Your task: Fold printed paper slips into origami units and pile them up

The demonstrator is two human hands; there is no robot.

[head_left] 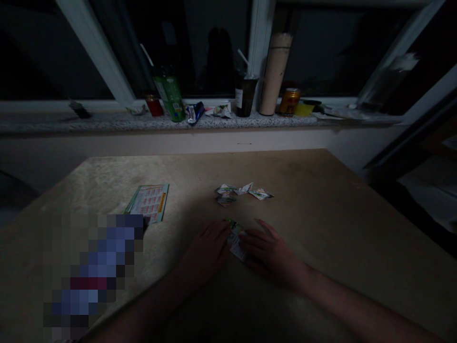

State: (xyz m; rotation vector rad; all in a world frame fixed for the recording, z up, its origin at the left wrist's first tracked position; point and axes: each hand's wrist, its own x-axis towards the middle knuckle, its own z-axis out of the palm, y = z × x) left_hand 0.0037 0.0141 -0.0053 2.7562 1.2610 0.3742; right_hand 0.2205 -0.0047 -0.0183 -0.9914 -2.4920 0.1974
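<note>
Work in progress on the tabletop (pixel 303 176), as I view it remotely. The small printed paper (pixel 237 247) lies on the table between the left hand (pixel 210 244) and the right hand (pixel 267 248). The left fingers lie close together, nearly straight, at its left edge; the right fingers reach over its right side, the index finger somewhat apart from the others. In this dim light I cannot tell whether either hand pinches the paper or merely presses it. Beyond, near the hands, lie folded paper pieces (pixel 261 194), apparently four, which I judge completed. The paper between the hands I judge unfinished. The printed sheet (pixel 150 202), farther left, lies flat and unfolded; whether it remains to be used, I cannot tell.
</note>
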